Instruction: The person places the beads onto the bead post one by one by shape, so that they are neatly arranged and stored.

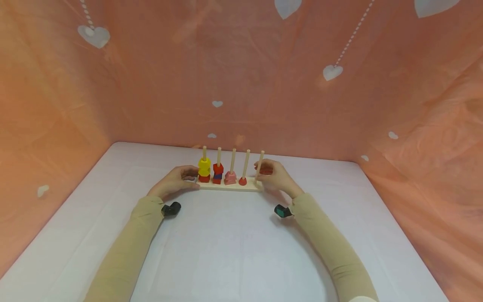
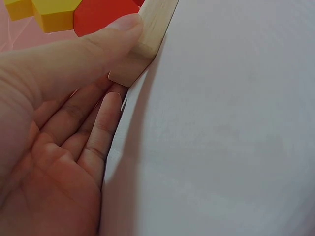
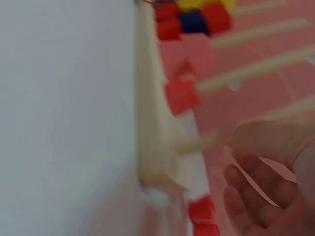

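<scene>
A wooden peg stand point(image 1: 230, 187) with several upright pegs lies near the back of the table. My left hand point(image 1: 174, 181) holds its left end, thumb on the base point(image 2: 146, 37) and fingers behind. Its leftmost peg carries yellow blocks point(image 1: 204, 166) above a red one. Beside them stand red and blue blocks point(image 1: 217, 174), pink blocks point(image 1: 230, 178) and a single red block point(image 1: 242, 181). At the bare rightmost peg point(image 1: 262, 157) is my right hand point(image 1: 278, 175), fingers loosely bent; its thumb overlaps the peg point(image 3: 197, 144) in the right wrist view.
Loose red blocks point(image 3: 203, 211) lie past the stand's right end, partly hidden by the right hand in the head view. A white cloth covers the table point(image 1: 234, 247). Orange fabric with hearts point(image 1: 241, 84) hangs behind and at both sides.
</scene>
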Available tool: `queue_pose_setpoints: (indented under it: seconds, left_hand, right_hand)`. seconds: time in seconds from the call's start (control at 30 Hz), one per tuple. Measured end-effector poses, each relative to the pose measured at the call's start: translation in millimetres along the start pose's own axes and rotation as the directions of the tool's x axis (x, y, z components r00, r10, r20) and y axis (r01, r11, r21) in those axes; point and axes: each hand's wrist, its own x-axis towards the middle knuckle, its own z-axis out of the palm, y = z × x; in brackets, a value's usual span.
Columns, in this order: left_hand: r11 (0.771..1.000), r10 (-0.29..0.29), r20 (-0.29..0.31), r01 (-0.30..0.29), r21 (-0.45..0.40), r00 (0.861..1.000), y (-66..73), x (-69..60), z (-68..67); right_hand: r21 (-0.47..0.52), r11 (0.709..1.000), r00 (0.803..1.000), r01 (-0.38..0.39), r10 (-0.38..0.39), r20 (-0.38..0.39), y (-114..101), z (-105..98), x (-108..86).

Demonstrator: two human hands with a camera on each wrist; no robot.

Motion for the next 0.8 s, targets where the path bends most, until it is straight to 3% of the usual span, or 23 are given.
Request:
queue_pose_setpoints:
  seconds: [0.13, 0.33, 0.6, 0.8]
  left_hand:
    - [1.0, 0.009, -0.001, -0.009, 0.004, 1.0, -0.3, 0.4, -0.8]
    - [1.0, 0.019, 0.0, -0.018, 0.01, 1.0, 0.5, -1.0, -1.2]
    - [1.0, 0.024, 0.0, -0.024, 0.015, 1.0, -0.3, 0.4, 0.0]
    - [0.999, 0.033, -0.001, -0.033, 0.014, 0.999, 1.1, 0.9, 0.1]
  right_hand:
    - [-0.043, 0.997, 0.998, 0.058, -0.057, 0.023, 4, -17, -2.0]
    - [-0.125, 0.991, 0.998, 0.058, -0.059, -0.007, 10, -29, -3.5]
    - [-0.174, 0.984, 0.997, -0.028, 0.016, -0.071, 25, -32, -0.3]
    - [-0.155, 0.98, 0.988, -0.121, 0.104, -0.114, 37, -28, 5.4]
